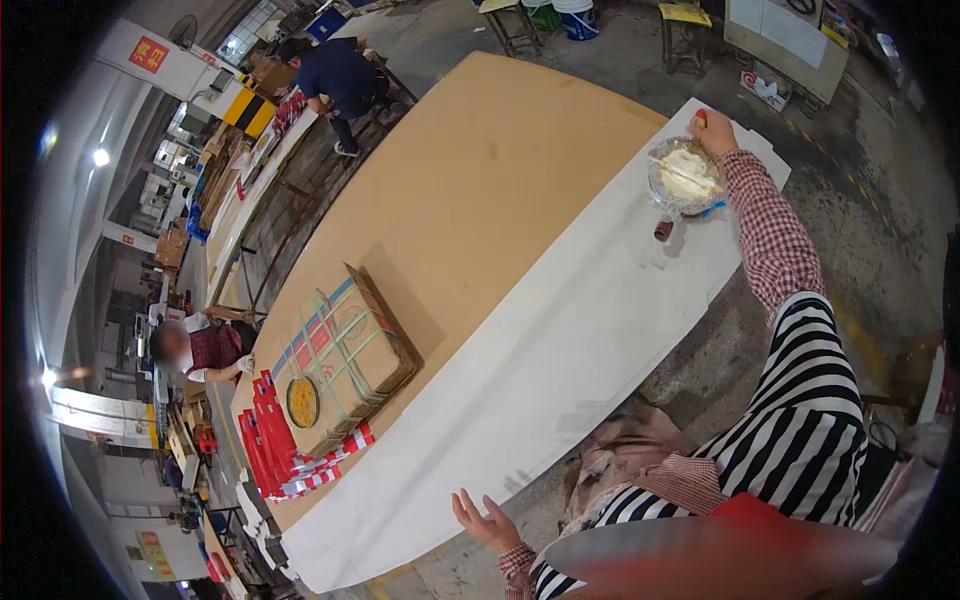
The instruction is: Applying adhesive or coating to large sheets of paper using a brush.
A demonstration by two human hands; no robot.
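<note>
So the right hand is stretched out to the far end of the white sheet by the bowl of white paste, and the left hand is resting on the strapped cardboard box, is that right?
Not quite. The head view shows the left hand open at the near edge of the white sheet, apart from the strapped cardboard box. The right hand is stretched out by the bowl of white paste, as you said.

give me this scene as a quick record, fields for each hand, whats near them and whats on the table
left hand: open, palm up, at the near edge of the white sheet, holding nothing
right hand: reached out, gripping a small red thing, hidden in the fist
near right hand: clear bowl of white paste
table: brown board, strapped cardboard box, red flat stack
others: person at far side
</note>
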